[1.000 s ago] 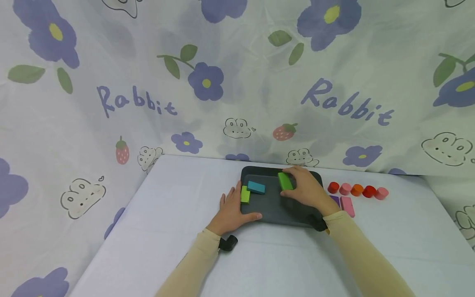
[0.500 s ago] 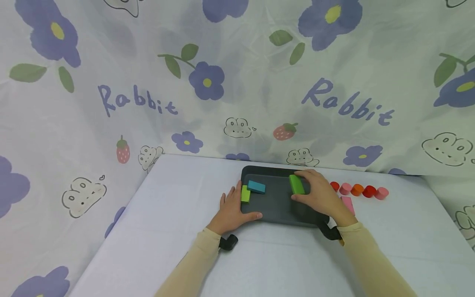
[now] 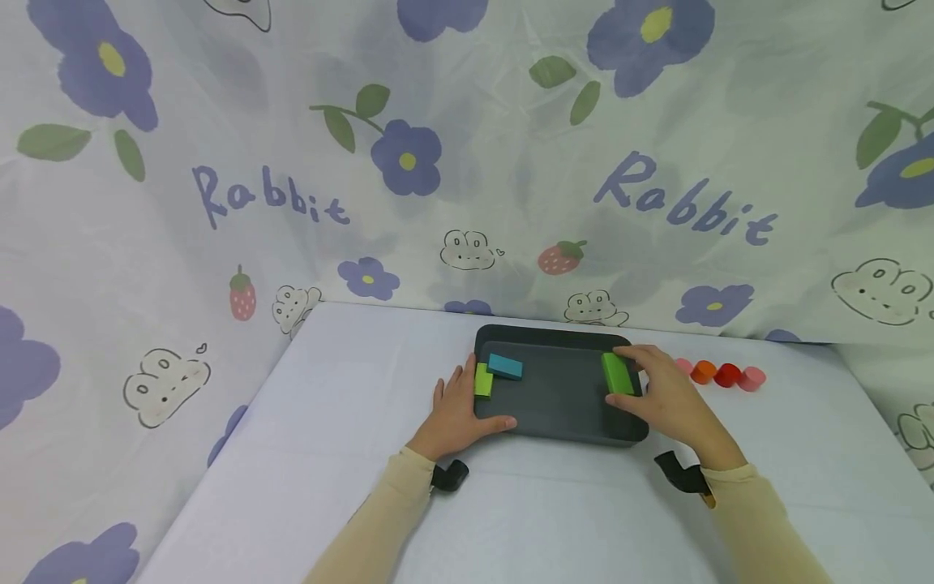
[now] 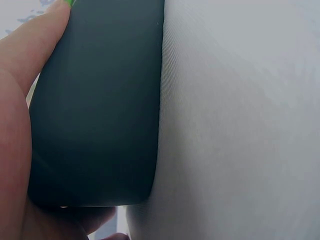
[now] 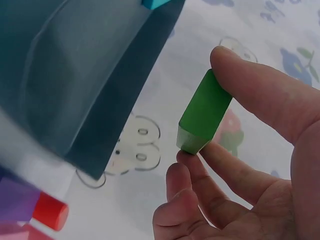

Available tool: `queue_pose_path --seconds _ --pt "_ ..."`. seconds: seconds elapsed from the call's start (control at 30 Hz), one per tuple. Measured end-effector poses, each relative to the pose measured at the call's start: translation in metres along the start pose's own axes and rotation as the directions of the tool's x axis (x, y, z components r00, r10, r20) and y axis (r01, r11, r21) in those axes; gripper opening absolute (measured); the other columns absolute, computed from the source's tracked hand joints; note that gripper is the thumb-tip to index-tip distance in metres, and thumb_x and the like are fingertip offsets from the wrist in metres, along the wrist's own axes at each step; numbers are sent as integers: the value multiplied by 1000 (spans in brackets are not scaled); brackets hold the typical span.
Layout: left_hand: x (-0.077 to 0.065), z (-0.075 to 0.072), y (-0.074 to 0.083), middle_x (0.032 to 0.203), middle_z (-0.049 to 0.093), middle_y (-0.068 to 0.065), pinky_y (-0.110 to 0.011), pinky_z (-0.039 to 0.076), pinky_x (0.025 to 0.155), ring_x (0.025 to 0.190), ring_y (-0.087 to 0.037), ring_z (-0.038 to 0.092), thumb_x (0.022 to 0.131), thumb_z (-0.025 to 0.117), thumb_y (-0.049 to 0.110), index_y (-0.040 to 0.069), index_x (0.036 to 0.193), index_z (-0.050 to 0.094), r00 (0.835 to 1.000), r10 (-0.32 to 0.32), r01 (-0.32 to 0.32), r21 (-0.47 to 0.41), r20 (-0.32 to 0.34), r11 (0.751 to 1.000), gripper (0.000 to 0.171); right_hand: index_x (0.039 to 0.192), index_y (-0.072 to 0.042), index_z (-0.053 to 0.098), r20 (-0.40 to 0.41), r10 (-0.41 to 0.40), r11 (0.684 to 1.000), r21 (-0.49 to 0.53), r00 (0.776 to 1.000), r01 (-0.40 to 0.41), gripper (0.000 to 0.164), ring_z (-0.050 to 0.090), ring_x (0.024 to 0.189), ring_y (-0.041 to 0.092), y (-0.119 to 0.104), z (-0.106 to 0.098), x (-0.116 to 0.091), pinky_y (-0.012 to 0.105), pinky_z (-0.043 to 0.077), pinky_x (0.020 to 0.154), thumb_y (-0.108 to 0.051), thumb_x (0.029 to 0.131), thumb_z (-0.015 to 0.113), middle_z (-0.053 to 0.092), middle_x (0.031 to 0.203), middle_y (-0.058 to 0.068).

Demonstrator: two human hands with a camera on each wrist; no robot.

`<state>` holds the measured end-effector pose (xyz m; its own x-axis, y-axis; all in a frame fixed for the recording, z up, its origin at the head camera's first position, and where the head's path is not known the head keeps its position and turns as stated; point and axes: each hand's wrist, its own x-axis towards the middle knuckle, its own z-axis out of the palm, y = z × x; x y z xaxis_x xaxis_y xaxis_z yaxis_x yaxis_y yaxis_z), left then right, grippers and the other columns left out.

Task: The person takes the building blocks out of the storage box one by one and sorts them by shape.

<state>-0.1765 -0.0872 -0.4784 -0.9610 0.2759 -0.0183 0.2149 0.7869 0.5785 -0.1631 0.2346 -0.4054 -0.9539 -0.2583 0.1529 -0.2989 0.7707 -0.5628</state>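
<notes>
My right hand (image 3: 674,405) pinches a bright green rectangular block (image 3: 617,373) between thumb and fingertips, over the right end of a dark grey tray (image 3: 558,438) in the head view. The right wrist view shows the block (image 5: 205,112) with the thumb at one end and fingertips at the other. My left hand (image 3: 454,418) rests at the tray's front left corner, fingers straight along the left side and thumb across the front rim. Inside the tray, a blue block (image 3: 505,367) leans on a yellow-green block (image 3: 483,381) near those fingers.
Right of the tray, red, pink and orange cylinders (image 3: 727,375) stand in a row, partly hidden by my right hand. A purple block (image 5: 17,200) lies beside the tray in the right wrist view. A patterned cloth (image 3: 409,243) hangs behind the white table (image 3: 365,365).
My right hand has moved right with the green block, from the tray's middle to its right end, hiding the pink block and some cylinders. My left hand stays at the tray's corner.
</notes>
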Motion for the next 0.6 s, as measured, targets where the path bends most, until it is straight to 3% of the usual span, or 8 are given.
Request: queue_pose_path --seconds 0.17,0.37,0.6 --pt "0 0 1 155 10 -3 -52 -1 110 141 -26 8 63 52 83 13 149 -6 1000 -1 1 3 -4 1000 125 128 -6 50 -16 23 1000 -1 1000 -23 65 54 102 38 10 -4 -9 46 52 73 -27 73 79 49 126 16" --pt "0 0 1 155 10 -3 -52 -1 110 141 -26 9 63 52 83 13 149 -5 1000 -1 1 2 -3 1000 125 128 -5 50 -24 55 998 -42 998 -56 68 47 108 37 20 -10 -20 53 50 77 -30 72 79 48 126 19" --pt "1 1 -1 155 10 -3 -51 -1 110 141 -25 9 62 51 85 14 149 -6 1000 -8 8 15 -3 1000 126 126 -5 51 -48 67 997 -28 997 -68 66 49 94 31 30 -14 -28 44 51 70 -25 70 81 51 118 16"
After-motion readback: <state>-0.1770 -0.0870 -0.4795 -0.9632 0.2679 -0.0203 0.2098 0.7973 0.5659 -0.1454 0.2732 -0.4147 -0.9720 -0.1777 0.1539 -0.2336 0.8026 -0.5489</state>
